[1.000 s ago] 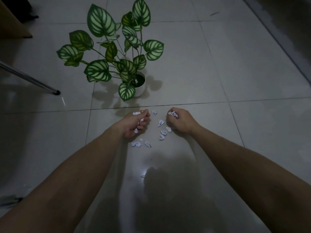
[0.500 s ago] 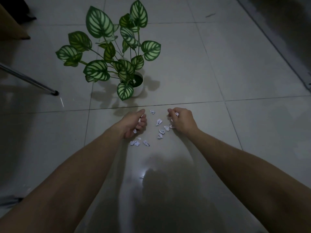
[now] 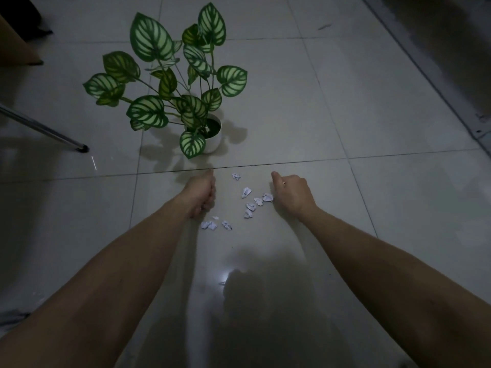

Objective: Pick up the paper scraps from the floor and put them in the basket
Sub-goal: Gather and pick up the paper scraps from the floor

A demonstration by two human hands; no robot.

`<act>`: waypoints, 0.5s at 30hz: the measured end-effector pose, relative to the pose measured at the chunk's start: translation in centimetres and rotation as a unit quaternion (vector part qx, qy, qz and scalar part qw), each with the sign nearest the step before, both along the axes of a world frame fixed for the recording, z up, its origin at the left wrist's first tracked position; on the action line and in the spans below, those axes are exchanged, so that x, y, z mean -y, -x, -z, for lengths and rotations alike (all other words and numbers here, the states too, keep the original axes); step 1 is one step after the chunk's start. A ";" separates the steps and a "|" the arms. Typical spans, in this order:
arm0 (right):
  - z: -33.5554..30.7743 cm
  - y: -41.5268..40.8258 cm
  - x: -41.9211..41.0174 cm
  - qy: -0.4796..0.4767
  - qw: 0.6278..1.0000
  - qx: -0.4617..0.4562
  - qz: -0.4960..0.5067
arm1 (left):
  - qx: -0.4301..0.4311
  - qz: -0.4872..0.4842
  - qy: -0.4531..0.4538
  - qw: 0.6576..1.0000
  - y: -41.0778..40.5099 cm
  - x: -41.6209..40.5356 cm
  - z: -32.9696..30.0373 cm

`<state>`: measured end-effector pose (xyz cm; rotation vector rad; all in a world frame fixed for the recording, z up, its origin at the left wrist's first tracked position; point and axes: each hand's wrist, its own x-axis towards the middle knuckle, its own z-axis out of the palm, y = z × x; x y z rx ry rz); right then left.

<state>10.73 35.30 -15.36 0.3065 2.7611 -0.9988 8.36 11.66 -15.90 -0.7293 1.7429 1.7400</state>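
Observation:
Several small crumpled white paper scraps (image 3: 246,192) lie on the pale floor tiles between my two hands, and a few more scraps (image 3: 208,225) lie near my left wrist. My left hand (image 3: 201,191) rests on the floor as a closed fist, left of the scraps. My right hand (image 3: 291,193) is curled shut with its back to the camera, and one scrap (image 3: 267,197) touches its left side. Whatever each fist holds is hidden. No basket is in view.
A potted plant with striped green leaves stands in a white pot (image 3: 214,143) just beyond my left hand. A slanted metal leg (image 3: 79,146) touches the floor at the left. Wooden furniture (image 3: 16,49) stands at the far left, and a dark skirting edge (image 3: 430,75) runs along the right.
Both hands held visible scraps a second ago and have closed into fists, hiding them. The hands have moved slightly apart, and fewer loose scraps lie by my left hand.

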 end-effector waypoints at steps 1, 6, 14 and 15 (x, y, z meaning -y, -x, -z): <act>0.3 -0.4 0.0 -0.066 0.997 -0.008 -0.028 | -0.038 0.039 0.073 0.996 -0.1 -0.1 -0.1; 2.1 -2.5 0.6 -0.145 0.980 -0.048 -0.130 | -0.212 0.238 0.325 0.890 0.0 -1.1 0.8; 3.3 -2.7 0.1 -0.155 0.969 -0.067 -0.182 | -0.311 0.311 0.386 0.811 0.9 -2.7 0.5; 3.1 -2.6 -0.2 -0.141 0.971 -0.065 -0.182 | -0.299 0.327 0.406 0.799 0.8 -3.1 0.2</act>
